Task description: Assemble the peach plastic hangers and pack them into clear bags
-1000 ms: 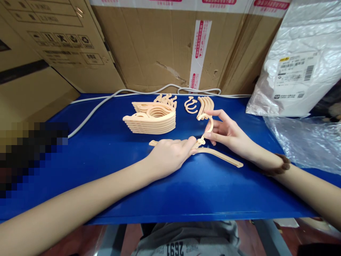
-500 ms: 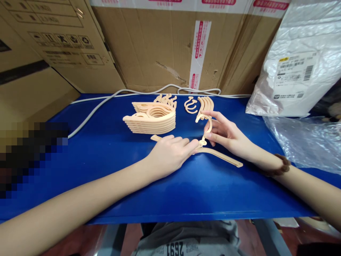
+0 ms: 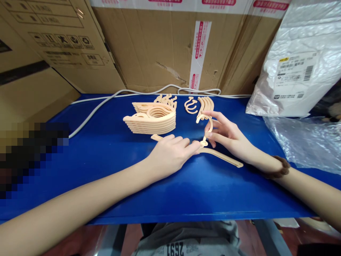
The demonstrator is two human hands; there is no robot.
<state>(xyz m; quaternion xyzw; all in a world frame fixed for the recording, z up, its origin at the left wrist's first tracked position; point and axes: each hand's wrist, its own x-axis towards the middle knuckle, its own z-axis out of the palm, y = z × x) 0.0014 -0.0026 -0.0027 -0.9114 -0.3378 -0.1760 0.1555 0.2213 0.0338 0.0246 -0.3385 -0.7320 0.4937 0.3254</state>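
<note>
Right hand [image 3: 226, 137] pinches the hook [image 3: 211, 126] (upright), left hand [image 3: 170, 154] lies open on hanger [image 3: 223, 157]

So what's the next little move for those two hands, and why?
Probably push the hook down into the middle of the hanger bar: the right hand pinches the hook upright with its foot at the bar's centre, while the left hand lies flat on the bar, pinning it to the blue table.
</note>
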